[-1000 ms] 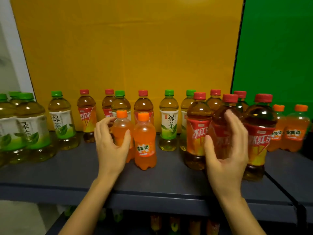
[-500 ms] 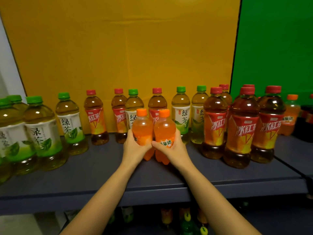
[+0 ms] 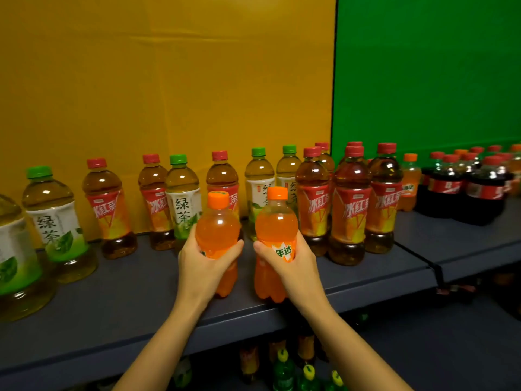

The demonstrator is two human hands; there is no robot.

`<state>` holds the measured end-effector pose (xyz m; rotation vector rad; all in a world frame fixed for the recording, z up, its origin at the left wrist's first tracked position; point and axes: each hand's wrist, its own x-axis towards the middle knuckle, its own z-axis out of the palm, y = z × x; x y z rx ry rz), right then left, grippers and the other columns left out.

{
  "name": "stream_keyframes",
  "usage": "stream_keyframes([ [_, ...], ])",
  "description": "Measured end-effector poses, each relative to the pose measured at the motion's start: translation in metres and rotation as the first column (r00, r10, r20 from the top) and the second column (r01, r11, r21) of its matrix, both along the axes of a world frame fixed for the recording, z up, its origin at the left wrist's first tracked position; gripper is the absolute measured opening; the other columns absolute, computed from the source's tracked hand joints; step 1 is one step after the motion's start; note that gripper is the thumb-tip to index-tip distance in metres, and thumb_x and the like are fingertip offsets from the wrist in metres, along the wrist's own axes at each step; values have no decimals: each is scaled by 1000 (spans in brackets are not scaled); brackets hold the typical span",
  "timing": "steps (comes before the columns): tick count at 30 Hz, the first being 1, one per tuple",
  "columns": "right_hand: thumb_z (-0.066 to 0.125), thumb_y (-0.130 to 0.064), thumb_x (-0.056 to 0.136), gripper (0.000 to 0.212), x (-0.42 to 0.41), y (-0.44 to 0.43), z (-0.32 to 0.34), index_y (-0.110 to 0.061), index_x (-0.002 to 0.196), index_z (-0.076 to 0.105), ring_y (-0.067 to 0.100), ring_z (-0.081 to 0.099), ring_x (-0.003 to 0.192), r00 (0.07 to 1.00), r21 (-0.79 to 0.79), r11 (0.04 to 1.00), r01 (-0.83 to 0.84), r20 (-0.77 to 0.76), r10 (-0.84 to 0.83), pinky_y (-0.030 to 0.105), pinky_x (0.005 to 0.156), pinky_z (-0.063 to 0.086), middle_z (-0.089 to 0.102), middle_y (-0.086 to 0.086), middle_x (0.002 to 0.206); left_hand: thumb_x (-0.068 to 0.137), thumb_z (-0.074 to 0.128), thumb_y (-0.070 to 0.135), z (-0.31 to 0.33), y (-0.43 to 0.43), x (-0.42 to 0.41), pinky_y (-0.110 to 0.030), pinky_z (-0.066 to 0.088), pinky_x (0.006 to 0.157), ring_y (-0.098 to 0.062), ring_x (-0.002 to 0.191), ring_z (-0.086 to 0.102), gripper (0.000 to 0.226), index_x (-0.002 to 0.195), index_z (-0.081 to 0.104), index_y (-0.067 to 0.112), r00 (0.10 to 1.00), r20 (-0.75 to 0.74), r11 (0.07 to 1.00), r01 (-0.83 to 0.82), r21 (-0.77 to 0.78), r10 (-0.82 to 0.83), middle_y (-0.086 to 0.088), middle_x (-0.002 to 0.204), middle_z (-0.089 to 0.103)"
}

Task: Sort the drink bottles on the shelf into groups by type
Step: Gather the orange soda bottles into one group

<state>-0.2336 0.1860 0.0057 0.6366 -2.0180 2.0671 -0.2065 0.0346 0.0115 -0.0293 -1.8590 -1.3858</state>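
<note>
I hold two small orange soda bottles with orange caps above the front of the grey shelf (image 3: 118, 300). My left hand (image 3: 200, 263) grips the left orange bottle (image 3: 217, 227) around its middle. My right hand (image 3: 293, 263) grips the right orange bottle (image 3: 276, 224) at its label. Behind them stands a mixed row: green-capped green tea bottles (image 3: 183, 204) and red-capped iced red tea bottles (image 3: 108, 210). A cluster of red tea bottles (image 3: 352, 210) stands to the right of my hands.
Large green tea bottles (image 3: 53, 221) stand at the far left. Another orange soda bottle (image 3: 409, 182) and several dark cola bottles (image 3: 456, 187) sit on the adjoining shelf section at the right. A lower shelf holds more bottles (image 3: 283, 371). A yellow backboard (image 3: 169, 80) and a green backboard (image 3: 423, 69) close the rear.
My right hand left the red tea bottles and took the second orange bottle. Both orange bottles have since come up off the shelf toward me, and the view shifted right.
</note>
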Motion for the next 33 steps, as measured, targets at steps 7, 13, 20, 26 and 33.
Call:
stream_keyframes([
  [7, 71, -46, 56, 47, 12, 78, 18, -33, 99, 58, 0, 65, 85, 996, -58, 994, 91, -17, -92, 17, 72, 51, 69, -12, 91, 51, 86, 43, 18, 76, -5, -11, 48, 68, 0, 79, 64, 52, 94, 59, 30, 983, -42, 980, 182, 77, -179, 10, 89, 66],
  [13, 72, -46, 54, 55, 5, 167, 20, -27, 105, 60, 7, 68, 86, 971, -111, 966, 236, -7, -238, 26, 76, 53, 70, -6, 93, 51, 80, 33, 22, 163, -26, -10, 50, 65, 1, 77, 65, 46, 93, 59, 30, 931, -28, 927, 366, 83, -365, 12, 87, 67],
  [20, 70, -40, 59, 40, -5, 282, 15, -27, 95, 60, 5, 66, 77, 935, -91, 930, 355, 13, -355, 25, 71, 48, 68, -5, 87, 58, 83, 31, 22, 274, -49, -7, 48, 63, 2, 72, 63, 39, 86, 57, 32, 884, 5, 883, 465, 66, -467, 14, 77, 67],
  [26, 69, -45, 56, 43, -21, 383, 12, -32, 95, 57, 6, 65, 80, 911, -45, 911, 411, 0, -411, 26, 73, 49, 67, -6, 88, 59, 80, 29, 16, 372, -76, -4, 46, 62, 5, 73, 62, 39, 89, 56, 34, 861, 20, 859, 505, 85, -509, 13, 85, 64],
  [33, 68, -46, 57, 44, -53, 482, 12, -31, 96, 56, 14, 65, 88, 889, -16, 890, 456, -36, -456, 34, 79, 51, 67, -3, 91, 69, 78, 15, 9, 473, -111, -3, 45, 59, 10, 70, 61, 38, 93, 55, 32, 834, 20, 830, 546, 114, -551, 11, 88, 63],
])
